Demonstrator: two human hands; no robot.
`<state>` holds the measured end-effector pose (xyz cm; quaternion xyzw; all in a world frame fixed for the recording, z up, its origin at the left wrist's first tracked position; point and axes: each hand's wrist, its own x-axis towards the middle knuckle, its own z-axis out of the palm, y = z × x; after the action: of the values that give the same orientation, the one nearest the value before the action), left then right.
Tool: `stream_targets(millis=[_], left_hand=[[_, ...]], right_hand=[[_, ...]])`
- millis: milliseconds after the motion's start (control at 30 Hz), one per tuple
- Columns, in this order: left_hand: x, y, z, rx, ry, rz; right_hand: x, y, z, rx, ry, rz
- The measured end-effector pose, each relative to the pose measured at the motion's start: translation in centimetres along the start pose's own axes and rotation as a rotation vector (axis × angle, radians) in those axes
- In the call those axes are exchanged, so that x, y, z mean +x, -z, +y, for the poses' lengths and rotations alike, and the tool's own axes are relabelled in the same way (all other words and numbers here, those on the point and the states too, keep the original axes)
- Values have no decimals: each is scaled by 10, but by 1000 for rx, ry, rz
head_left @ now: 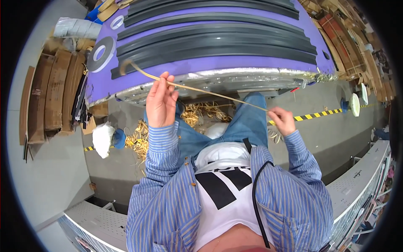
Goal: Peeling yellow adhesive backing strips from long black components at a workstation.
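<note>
A narrow tan strip (210,93), which looks like tape backing paper, stretches in a straight line between my two hands, in front of the table's near edge. My left hand (161,103) pinches it between thumb and fingertips, palm turned up. Past those fingers the strip's free end curls over the near left of the table, blurred by motion. On the right, lower down, my right hand (282,120) grips the other end in closed fingers. Long dark grey profiles (218,46) lie side by side across the purple tabletop (98,86), just beyond my left hand.
Two tape rolls, a large grey one (100,54) and a small white one (117,22), lie at the table's left. Tan strip scraps (140,136) litter the floor around my legs. Cardboard boxes (53,90) stand at left, more stacks at right. A metal bench (354,166) is behind me.
</note>
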<state>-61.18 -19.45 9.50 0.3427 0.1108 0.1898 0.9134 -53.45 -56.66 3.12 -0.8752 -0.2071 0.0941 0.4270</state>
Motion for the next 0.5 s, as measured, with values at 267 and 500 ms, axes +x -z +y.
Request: stream_targets(millis=[267, 500], left_hand=[[26, -2, -35, 76, 52, 43], [31, -20, -65, 269, 147, -135]], right_hand=[[0, 29, 53, -238, -149, 190], [103, -6, -64, 162, 214, 119]])
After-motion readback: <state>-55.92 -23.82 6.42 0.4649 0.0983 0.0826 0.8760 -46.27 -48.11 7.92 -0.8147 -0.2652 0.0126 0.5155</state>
